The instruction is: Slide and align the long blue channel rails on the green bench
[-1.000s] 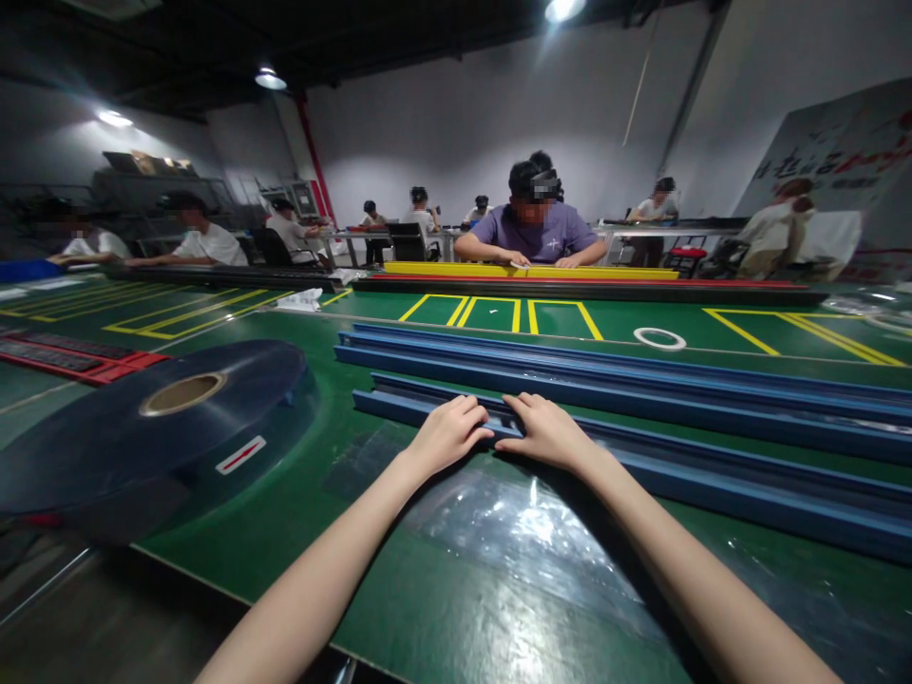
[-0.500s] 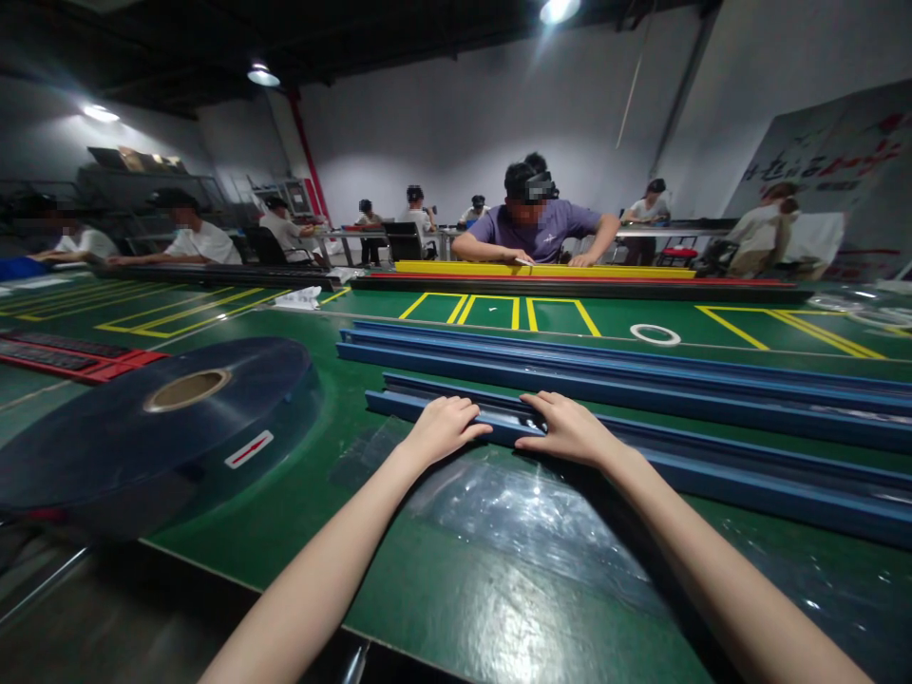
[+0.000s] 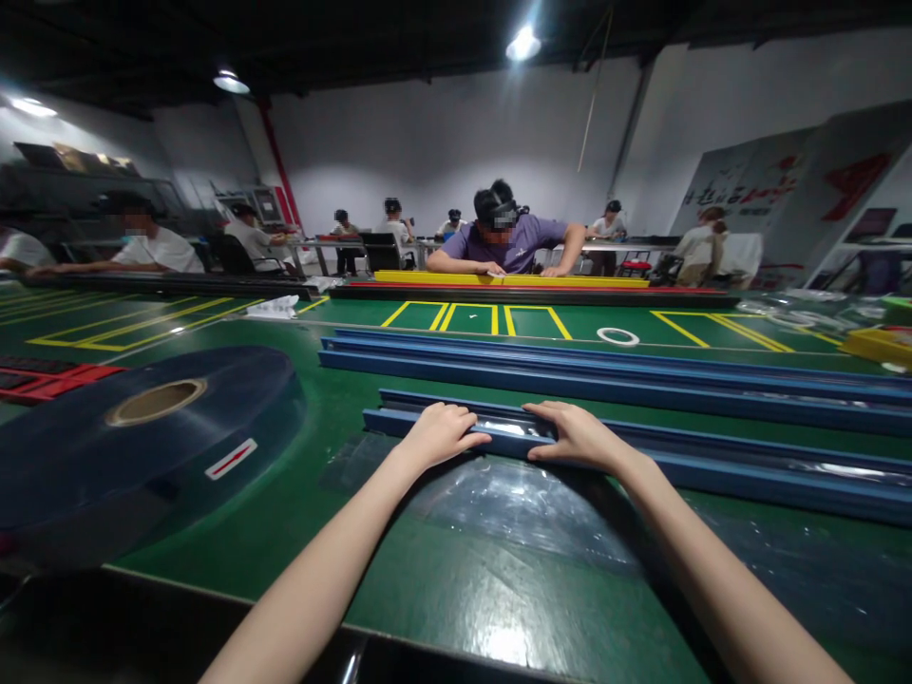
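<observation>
A long blue channel strip (image 3: pixel 712 465) lies across the green table (image 3: pixel 499 589) in front of me. My left hand (image 3: pixel 438 434) rests on its near edge close to the left end, fingers curled over the strip. My right hand (image 3: pixel 577 436) lies a short way to the right on the same strip, fingers bent over its edge. Clear plastic film (image 3: pixel 527 503) spreads from the strip toward me under my forearms. Whether the fingers pinch the film or only press the strip is hidden.
A second, longer blue strip (image 3: pixel 605 380) lies behind the first. A big dark roll of film (image 3: pixel 142 437) sits at the left. A white ring (image 3: pixel 617 335) lies farther back. A person in a purple shirt (image 3: pixel 513 242) works opposite; others sit beyond.
My hands have slid apart along the blue strip, the right one moving right. The view has turned slightly to the right.
</observation>
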